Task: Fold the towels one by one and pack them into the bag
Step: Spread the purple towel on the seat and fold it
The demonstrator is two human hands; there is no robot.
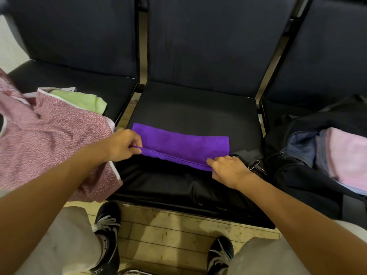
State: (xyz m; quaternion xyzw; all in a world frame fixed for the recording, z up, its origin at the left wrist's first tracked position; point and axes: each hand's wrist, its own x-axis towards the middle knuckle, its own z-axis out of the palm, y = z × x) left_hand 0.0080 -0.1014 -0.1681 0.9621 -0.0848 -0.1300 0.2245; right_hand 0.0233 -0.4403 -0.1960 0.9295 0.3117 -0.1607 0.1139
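A purple towel [179,146] lay folded into a long strip across the middle chair seat [198,112], in the centre of the frame. The left hand [122,144] pinched the strip's near-left corner between thumb and fingers, and the right hand [228,171] pinched its near-right corner, fingers pressed together on the hemmed edge. Both corners looked slightly lifted off the seat, so the next fold seemed about to be made.

The bag [297,165] sat open at the right of the frame, just beside the towel's right end, with a pale pink towel [345,155] already inside it. At the left of the frame a pink patterned towel [49,135] lay heaped on the neighbouring seat, part of it hanging over the edge, with a light green towel [83,101] behind it; these seemed to be waiting their turn.

Several things could go wrong from here. The grip on each side was only a small pinch at the hem, so the under layer might slip out and the strip might open when lifted. If the two hands moved unevenly, the edges would not line up and the fold would come out skewed. The bag's strap clip [257,165] lay touching or nearly touching the right hand and might snag the cloth. The left forearm [59,185] lay over the pink patterned towel and might drag it off the seat onto the floor [168,235].
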